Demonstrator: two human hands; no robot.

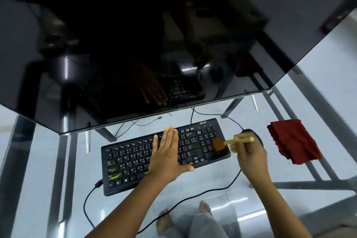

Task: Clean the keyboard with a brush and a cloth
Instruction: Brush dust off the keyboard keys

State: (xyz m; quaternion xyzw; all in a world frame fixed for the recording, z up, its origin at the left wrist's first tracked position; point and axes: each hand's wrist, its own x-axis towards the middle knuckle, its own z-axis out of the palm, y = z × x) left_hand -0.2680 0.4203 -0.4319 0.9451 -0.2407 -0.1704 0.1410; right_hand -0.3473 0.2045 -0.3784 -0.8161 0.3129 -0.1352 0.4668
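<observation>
A black keyboard [133, 162] lies tilted on a glass table [222, 185]. My left hand [166, 156] rests flat on the middle keys, fingers straight and together. My right hand [249, 152] grips the pale wooden handle of a small brush [229, 142]. The brush's brown bristles touch the number pad at the keyboard's right end. A folded red cloth [293, 141] lies on the glass to the right of the keyboard, apart from both hands.
A large dark monitor [135, 44] hangs over the back of the table and reflects my left hand. A black mouse [255, 135] sits partly hidden behind my right hand. Cables [218, 189] run over the glass. My feet show through the glass below.
</observation>
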